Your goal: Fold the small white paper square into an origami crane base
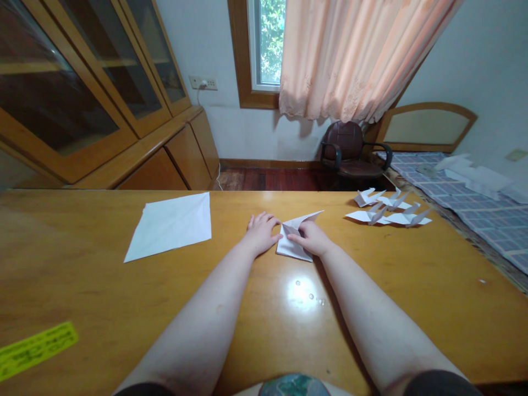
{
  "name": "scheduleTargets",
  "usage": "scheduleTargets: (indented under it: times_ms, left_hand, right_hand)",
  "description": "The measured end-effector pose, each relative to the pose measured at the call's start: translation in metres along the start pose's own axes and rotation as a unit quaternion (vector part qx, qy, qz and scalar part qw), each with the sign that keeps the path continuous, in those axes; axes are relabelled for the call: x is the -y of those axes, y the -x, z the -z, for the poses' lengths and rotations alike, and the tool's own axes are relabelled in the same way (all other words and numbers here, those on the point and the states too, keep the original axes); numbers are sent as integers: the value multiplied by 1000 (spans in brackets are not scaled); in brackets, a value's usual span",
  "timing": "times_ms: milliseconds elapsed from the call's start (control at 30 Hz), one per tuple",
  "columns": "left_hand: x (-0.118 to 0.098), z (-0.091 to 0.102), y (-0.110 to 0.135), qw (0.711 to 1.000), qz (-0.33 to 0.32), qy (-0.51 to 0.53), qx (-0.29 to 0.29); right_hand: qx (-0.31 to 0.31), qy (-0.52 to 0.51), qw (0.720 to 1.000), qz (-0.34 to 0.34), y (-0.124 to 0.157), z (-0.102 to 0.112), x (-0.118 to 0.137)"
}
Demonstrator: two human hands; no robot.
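A partly folded piece of white origami paper (293, 247) lies on the wooden table, its upper flap raised toward the right. My right hand (312, 237) grips that flap, with the thumb on the near side and the other fingers hidden behind the paper. My left hand (261, 233) rests on the table at the paper's left edge, fingers spread, the thumb tip touching the paper. Further left lies a flat white sheet (173, 226) with faint creases. Several folded paper cranes (373, 213) stand grouped at the far right of the table.
The wooden table (256, 324) spans the view, with a yellow label (37, 350) at its left front. Past its far edge stand a brown armchair (346, 148) and a glass-door cabinet (119, 137). A bed (474, 187) with a checked cover is on the right.
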State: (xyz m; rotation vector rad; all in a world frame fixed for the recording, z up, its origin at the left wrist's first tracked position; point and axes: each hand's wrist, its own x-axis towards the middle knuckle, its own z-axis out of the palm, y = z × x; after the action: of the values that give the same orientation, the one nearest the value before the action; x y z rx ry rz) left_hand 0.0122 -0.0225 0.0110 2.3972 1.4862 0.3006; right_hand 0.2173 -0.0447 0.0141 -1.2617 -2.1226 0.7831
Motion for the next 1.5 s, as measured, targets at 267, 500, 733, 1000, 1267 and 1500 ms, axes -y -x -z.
scheduleTargets:
  times_ms: [267, 500, 733, 1000, 1267, 1500]
  left_hand:
    - [3, -2, -1, 1000, -9, -9, 4]
    - [2, -1, -1, 1000, -4, -2, 2]
    - [6, -1, -3, 1000, 0, -2, 7]
    - [6, 0, -4, 1000, -9, 6, 2]
    - [6, 3, -2, 1000, 2, 5, 19]
    - [10, 0, -6, 997, 79, -11, -17]
  right_hand:
    - [7, 36, 999, 13, 1, 2, 3]
    - [3, 2, 999, 39, 1, 3, 1]
    - [5, -23, 1000, -9, -1, -2, 1]
    - [-7, 23, 1000, -10, -1, -6, 2]
    - [7, 97, 994, -58, -1, -7, 5]
    - [16, 51, 998, -42, 0, -9, 4]
